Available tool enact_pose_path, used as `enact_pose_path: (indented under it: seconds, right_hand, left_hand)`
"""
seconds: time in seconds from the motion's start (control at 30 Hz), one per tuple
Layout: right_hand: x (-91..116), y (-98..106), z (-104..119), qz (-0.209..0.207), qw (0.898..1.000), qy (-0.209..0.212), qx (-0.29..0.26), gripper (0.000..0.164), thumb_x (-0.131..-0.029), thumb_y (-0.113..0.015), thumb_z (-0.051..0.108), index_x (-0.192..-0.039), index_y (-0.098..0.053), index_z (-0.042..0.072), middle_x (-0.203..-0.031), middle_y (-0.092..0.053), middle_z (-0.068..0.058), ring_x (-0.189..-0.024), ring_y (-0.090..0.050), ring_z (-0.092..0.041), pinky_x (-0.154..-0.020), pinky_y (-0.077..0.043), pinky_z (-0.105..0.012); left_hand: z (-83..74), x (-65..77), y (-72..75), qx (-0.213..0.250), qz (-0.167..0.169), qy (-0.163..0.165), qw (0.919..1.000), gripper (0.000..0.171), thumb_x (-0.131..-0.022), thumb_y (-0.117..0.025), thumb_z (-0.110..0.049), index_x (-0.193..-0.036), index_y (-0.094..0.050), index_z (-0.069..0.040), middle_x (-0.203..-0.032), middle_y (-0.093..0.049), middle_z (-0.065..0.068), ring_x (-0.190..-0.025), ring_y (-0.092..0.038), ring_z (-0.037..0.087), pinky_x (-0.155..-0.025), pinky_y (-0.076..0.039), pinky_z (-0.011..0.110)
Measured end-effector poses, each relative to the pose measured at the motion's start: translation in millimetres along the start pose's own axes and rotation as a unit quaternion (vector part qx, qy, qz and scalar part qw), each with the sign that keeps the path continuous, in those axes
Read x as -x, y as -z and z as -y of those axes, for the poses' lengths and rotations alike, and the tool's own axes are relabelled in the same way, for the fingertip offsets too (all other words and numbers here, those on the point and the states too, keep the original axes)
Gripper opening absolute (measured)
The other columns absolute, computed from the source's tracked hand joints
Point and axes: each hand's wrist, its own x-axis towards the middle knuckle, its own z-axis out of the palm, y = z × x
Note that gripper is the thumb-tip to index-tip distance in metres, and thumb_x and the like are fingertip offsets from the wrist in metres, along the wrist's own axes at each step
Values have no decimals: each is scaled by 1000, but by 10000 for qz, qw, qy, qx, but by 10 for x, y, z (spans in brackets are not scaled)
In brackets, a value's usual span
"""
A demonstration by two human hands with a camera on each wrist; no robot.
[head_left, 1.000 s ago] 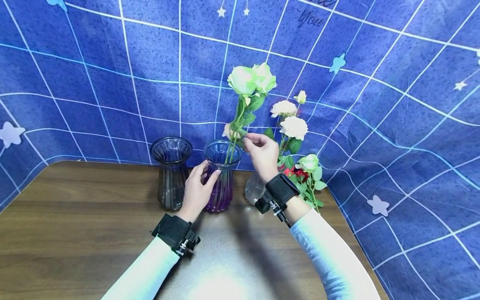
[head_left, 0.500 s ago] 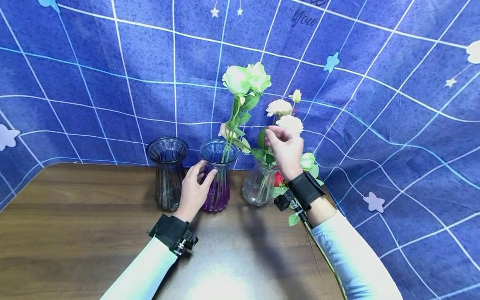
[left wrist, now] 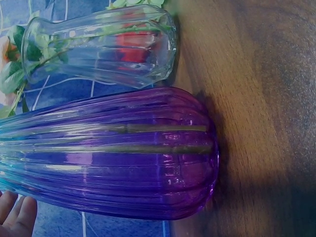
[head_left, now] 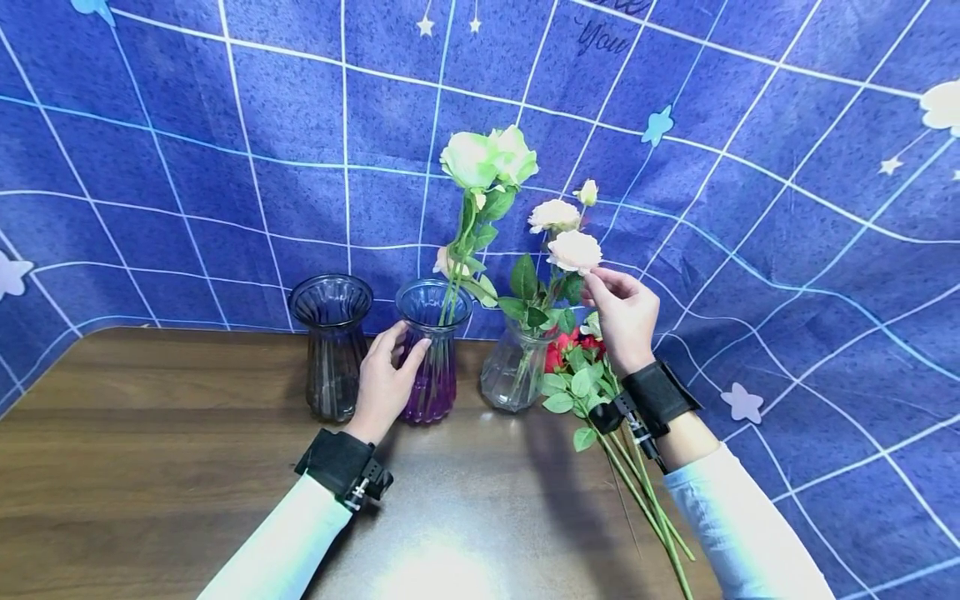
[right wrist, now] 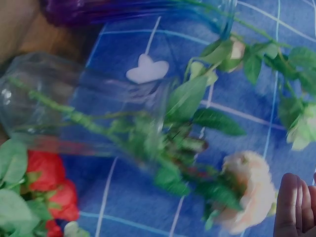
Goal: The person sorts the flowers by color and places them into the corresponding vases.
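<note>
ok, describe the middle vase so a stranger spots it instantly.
Near the far edge of the wooden table, before the blue backdrop, find the smoky dark vase and the clear vase. Between them stands the middle vase, the only one that fades from blue on top to purple below.

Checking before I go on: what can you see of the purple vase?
The purple vase looks like ribbed, transparent glass, blue toward its flared rim. It stands upright on the table between the dark vase and the clear vase. Two stems stand inside, their ends near its bottom. The left hand is at its upper side; contact is unclear.
</note>
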Motion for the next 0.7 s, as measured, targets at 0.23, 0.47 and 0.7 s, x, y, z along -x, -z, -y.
enact_pose_path:
  seconds: [0.23, 0.47, 0.7]
  right_hand:
    - [-10, 276, -157, -261, 9995, -195, 53, 8, -84, -65, 5, -91, -67, 1, -63, -66, 10, -58, -63, -4, -58, -56, -17]
    - [96, 591, -488, -509, 9923, -768, 826, 21, -85, -64, 9, -99, -66, -6, -58, -63, 18, -54, -62, 1, -55, -53, -13]
    - [171, 889, -839, -762, 9833, -1036, 1286, 26, -85, -62, 9, -102, -66, -11, -52, -58, 24, -51, -58, 5, -53, -50, -9]
  left_hand:
    - [-3, -17, -6, 11, -3, 2, 10000, 50, -89, -65, -27, -127, -53, 2, -121, -58, 19, -113, -56, 29, -96, -49, 40]
    - [3, -4, 7, 38, 22, 55, 10000, 50, -89, -65, -26, -128, -52, 2, -121, -58, 20, -113, -56, 30, -96, -49, 41]
    - [11, 2, 4, 55, -11, 13, 10000, 50, -89, -65, -26, -128, -52, 2, -121, -58, 20, -112, -56, 30, -96, -49, 41]
